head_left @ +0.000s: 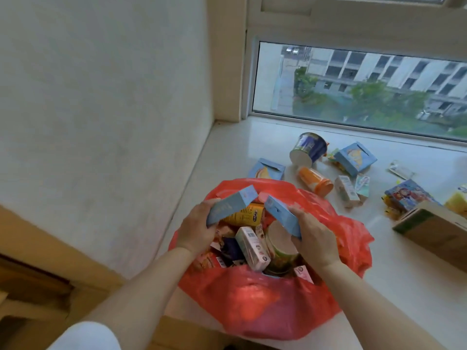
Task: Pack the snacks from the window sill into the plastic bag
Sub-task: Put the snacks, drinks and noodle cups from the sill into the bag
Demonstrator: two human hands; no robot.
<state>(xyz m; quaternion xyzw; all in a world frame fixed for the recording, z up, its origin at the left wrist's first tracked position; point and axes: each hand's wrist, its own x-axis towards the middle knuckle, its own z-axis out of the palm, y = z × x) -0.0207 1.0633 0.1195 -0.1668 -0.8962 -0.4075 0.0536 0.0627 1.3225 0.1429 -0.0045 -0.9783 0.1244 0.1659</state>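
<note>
Each hand's grip pinches a light-blue box, left (197,224) and right (316,238), over the red plastic bag (252,304); snacks sit at 2 o'clock.

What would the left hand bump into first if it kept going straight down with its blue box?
Probably the yellow can lying in the red plastic bag, just under the blue box the left hand grips. Depth is hard to judge here.

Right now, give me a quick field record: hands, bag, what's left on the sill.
left hand: grips a light blue box over the bag
right hand: grips a second light blue box over the bag
red plastic bag: open on the window sill, already holding cartons and cans
still on sill: noodle cup, orange bottle, more boxes and cartons
</note>
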